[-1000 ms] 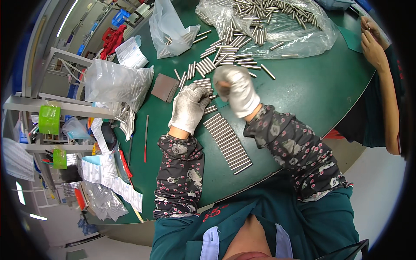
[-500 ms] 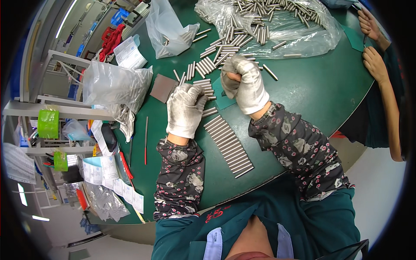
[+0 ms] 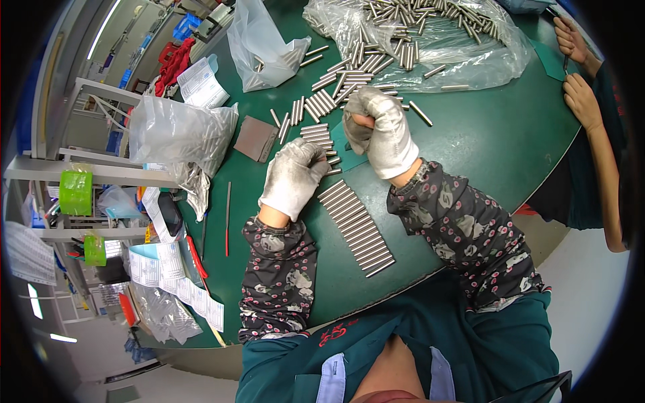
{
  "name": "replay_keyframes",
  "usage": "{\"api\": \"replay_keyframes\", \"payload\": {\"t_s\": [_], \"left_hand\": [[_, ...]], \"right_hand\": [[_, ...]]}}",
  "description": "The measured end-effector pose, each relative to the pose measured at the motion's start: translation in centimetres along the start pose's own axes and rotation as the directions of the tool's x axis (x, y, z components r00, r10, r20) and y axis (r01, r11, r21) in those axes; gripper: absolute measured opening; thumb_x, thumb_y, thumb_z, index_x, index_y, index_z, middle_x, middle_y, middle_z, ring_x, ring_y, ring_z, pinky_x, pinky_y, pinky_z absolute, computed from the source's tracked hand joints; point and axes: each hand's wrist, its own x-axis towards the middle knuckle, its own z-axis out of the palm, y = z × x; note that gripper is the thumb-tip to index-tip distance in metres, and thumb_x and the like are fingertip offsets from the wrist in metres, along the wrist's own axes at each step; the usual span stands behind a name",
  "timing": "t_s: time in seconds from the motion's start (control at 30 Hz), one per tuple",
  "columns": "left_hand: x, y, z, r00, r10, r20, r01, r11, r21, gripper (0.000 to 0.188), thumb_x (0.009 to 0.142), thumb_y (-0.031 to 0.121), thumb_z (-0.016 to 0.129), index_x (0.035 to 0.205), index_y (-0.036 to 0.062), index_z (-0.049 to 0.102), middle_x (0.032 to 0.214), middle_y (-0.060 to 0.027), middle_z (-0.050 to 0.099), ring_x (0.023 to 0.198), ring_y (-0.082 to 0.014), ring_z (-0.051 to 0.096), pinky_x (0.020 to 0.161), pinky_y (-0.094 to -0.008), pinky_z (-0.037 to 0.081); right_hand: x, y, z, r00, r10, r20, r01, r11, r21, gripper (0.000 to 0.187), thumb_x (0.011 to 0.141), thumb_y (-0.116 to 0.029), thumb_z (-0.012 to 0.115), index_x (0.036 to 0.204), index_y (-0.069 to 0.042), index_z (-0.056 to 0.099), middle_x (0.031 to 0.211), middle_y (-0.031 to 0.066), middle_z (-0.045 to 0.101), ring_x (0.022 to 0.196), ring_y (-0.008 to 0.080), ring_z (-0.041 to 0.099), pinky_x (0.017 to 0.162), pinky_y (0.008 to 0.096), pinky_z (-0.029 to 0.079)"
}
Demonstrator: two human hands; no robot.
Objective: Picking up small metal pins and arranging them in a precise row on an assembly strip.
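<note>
My left hand (image 3: 293, 177), in a white glove, is closed with its fingertips at the lower end of a short column of steel pins (image 3: 316, 134). Whether a pin is between those fingers is hidden. To the right, my gloved right hand (image 3: 383, 131) makes a fist with a bare fingertip showing; what it holds, if anything, cannot be seen. A flat green piece (image 3: 351, 160) lies partly under this fist. Closer to me, a neat row of steel pins (image 3: 356, 228) lies side by side on the green table (image 3: 463, 141).
Loose pins are heaped on a clear plastic sheet (image 3: 470, 60) at the back. A brown-grey block (image 3: 255, 139) and plastic bags (image 3: 181, 131) are on the left, with papers (image 3: 161, 265) and a thin red-handled tool (image 3: 228, 221). A co-worker's hands (image 3: 581, 97) are at the far right.
My left hand has drawn slightly down towards me and turned, uncovering the block's edge and more of the short pin column. My right hand stays almost where it was.
</note>
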Motion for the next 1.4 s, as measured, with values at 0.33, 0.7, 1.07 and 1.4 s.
{"api": "replay_keyframes", "payload": {"t_s": [0.33, 0.7, 1.07, 1.4], "left_hand": [[0.2, -0.3, 0.5, 0.996, 0.011, -0.089, -0.009, 1.000, 0.025, 0.012, 0.064, 0.009, 0.067, 0.074, 0.0072, 0.061, 0.074, -0.0080, 0.057, 0.073, -0.0266, 0.057, 0.064, -0.0349, 0.046], [0.1, -0.2, 0.5, 0.995, 0.037, -0.095, -0.033, 0.999, 0.039, 0.013, 0.063, 0.009, 0.068, 0.075, 0.0073, 0.062, 0.074, -0.0076, 0.058, 0.073, -0.0262, 0.057, 0.065, -0.0347, 0.046], [0.1, -0.2, 0.4, 0.995, 0.071, -0.077, -0.069, 0.997, 0.034, 0.015, 0.066, 0.001, 0.067, 0.079, 0.0031, 0.060, 0.074, -0.0089, 0.055, 0.070, -0.0251, 0.057, 0.063, -0.0321, 0.045], [0.2, -0.4, 0.6, 0.993, 0.085, -0.078, -0.082, 0.996, 0.044, 0.016, 0.066, 0.000, 0.067, 0.080, 0.0031, 0.060, 0.074, -0.0091, 0.055, 0.070, -0.0254, 0.056, 0.062, -0.0323, 0.045]], "right_hand": [[0.0, 0.4, 0.0, 0.996, 0.012, -0.093, -0.005, 0.997, 0.080, 0.039, 0.091, -0.030, 0.031, 0.058, -0.010, 0.031, 0.047, -0.0001, 0.027, 0.039, 0.0110, 0.027, 0.038, 0.0245, 0.025], [0.1, 1.6, 0.0, 0.991, -0.049, -0.123, 0.057, 0.996, 0.069, 0.038, 0.091, -0.030, 0.032, 0.058, -0.011, 0.028, 0.048, 0.0001, 0.026, 0.039, 0.0117, 0.026, 0.038, 0.0253, 0.024], [-0.3, 0.5, 0.2, 0.996, 0.061, -0.065, -0.049, 0.985, 0.163, 0.039, 0.089, -0.034, 0.033, 0.057, -0.012, 0.028, 0.048, 0.0000, 0.025, 0.040, 0.0120, 0.025, 0.039, 0.0254, 0.024], [-0.5, 0.7, 0.3, 0.998, 0.040, 0.051, -0.042, 0.998, 0.045, 0.039, 0.090, -0.034, 0.034, 0.058, -0.011, 0.031, 0.048, -0.0009, 0.026, 0.040, 0.0106, 0.026, 0.038, 0.0249, 0.023]]}}
